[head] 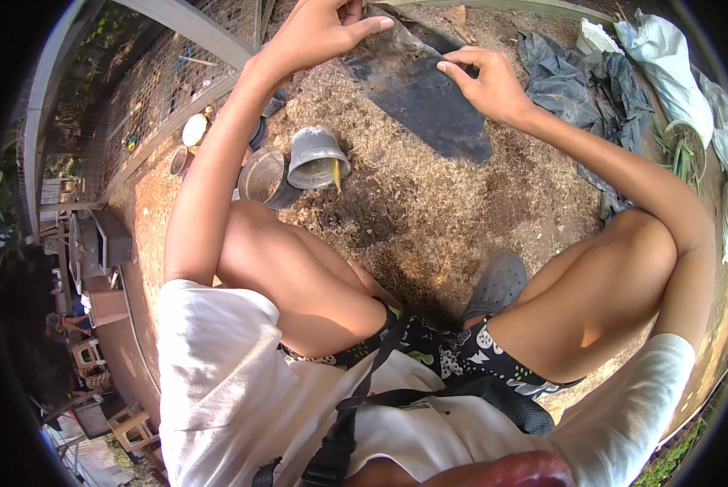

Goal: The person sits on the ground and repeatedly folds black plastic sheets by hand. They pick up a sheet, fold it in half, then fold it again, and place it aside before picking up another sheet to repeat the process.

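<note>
Both my hands pinch the upper edge of a black plastic sheet (421,100), soiled with brown earth, that hangs over the ground at the top of the head view. My left hand (333,27) grips it near the picture's top rim, the thumb extended over the edge. Farther right, my right hand (482,76) pinches the same sheet between thumb and fingers. Below and left of the sheet, a grey plastic pot (318,155) lies tipped on the ground with a yellowed leaf at its mouth. Another round pot (265,176) leans beside it.
Dry plant litter (461,195) covers the soil between my knees. At right lie crumpled black plastic (558,85), a white woven sack (668,73) and green stalks (683,155). A wire mesh fence (163,79) stands at left. Farther off are stools (131,428) and a person (66,322).
</note>
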`<action>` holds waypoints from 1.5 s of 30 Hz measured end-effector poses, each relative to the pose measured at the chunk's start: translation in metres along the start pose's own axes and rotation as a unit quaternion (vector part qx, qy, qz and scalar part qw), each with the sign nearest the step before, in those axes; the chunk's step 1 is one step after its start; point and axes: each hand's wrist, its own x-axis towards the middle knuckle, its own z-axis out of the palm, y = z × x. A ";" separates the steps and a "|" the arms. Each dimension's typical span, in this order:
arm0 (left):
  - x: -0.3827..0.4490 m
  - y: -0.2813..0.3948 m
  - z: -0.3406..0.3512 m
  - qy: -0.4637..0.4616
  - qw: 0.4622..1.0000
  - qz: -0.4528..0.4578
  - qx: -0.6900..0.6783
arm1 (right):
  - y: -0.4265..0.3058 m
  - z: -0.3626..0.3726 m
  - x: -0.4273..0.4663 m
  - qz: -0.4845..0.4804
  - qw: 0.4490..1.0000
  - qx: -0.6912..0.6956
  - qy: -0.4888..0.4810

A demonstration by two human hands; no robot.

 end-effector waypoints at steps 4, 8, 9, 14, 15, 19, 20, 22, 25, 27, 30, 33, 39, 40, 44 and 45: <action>-0.005 -0.054 0.009 0.080 0.995 0.004 -0.065 | -0.003 -0.006 0.024 -0.027 0.997 0.043 0.055; -0.012 -0.083 0.023 0.114 0.984 -0.044 -0.131 | -0.002 -0.011 0.037 -0.024 0.994 0.090 0.064; -0.010 -0.079 0.024 0.117 0.982 -0.044 -0.142 | 0.000 -0.015 0.038 -0.028 0.994 0.086 0.066; -0.006 -0.068 0.012 0.117 0.986 -0.068 -0.099 | 0.012 -0.022 0.043 -0.005 0.996 0.040 0.076; -0.005 -0.061 0.008 0.114 0.989 -0.060 -0.076 | 0.016 -0.023 0.041 0.010 0.997 0.025 0.076; 0.004 -0.040 0.010 0.144 0.989 0.004 0.023 | 0.028 -0.024 0.044 0.042 0.997 -0.043 0.053; 0.010 -0.040 0.007 0.149 0.984 0.054 0.085 | 0.032 -0.027 0.044 0.049 0.995 -0.068 0.050; 0.019 -0.030 -0.001 0.211 0.967 0.103 0.096 | 0.043 -0.035 0.038 0.074 0.991 -0.106 0.034; 0.023 -0.029 -0.007 0.193 0.961 0.068 0.186 | 0.066 -0.044 0.038 0.089 0.979 -0.169 0.070; 0.013 -0.015 -0.014 0.209 0.969 0.041 0.129 | 0.075 -0.040 0.031 0.102 0.977 -0.177 0.063; 0.013 -0.019 -0.011 0.234 0.952 0.036 0.195 | 0.085 -0.052 0.027 0.105 0.969 -0.215 0.057; 0.011 -0.015 -0.013 0.195 0.953 0.008 0.230 | 0.094 -0.054 0.022 0.107 0.972 -0.207 0.024; 0.008 -0.020 -0.015 0.225 0.962 0.037 0.150 | 0.086 -0.048 0.021 0.086 0.990 -0.102 -0.051; 0.002 -0.026 -0.012 0.224 0.970 -0.011 0.090 | 0.072 -0.044 0.020 0.063 0.991 -0.107 -0.051; -0.010 -0.047 -0.004 0.212 0.976 -0.002 -0.043 | 0.029 -0.034 0.010 -0.035 0.983 -0.178 -0.015; -0.014 -0.055 0.000 0.193 0.979 -0.002 -0.067 | 0.027 -0.037 0.013 -0.032 0.987 -0.154 -0.044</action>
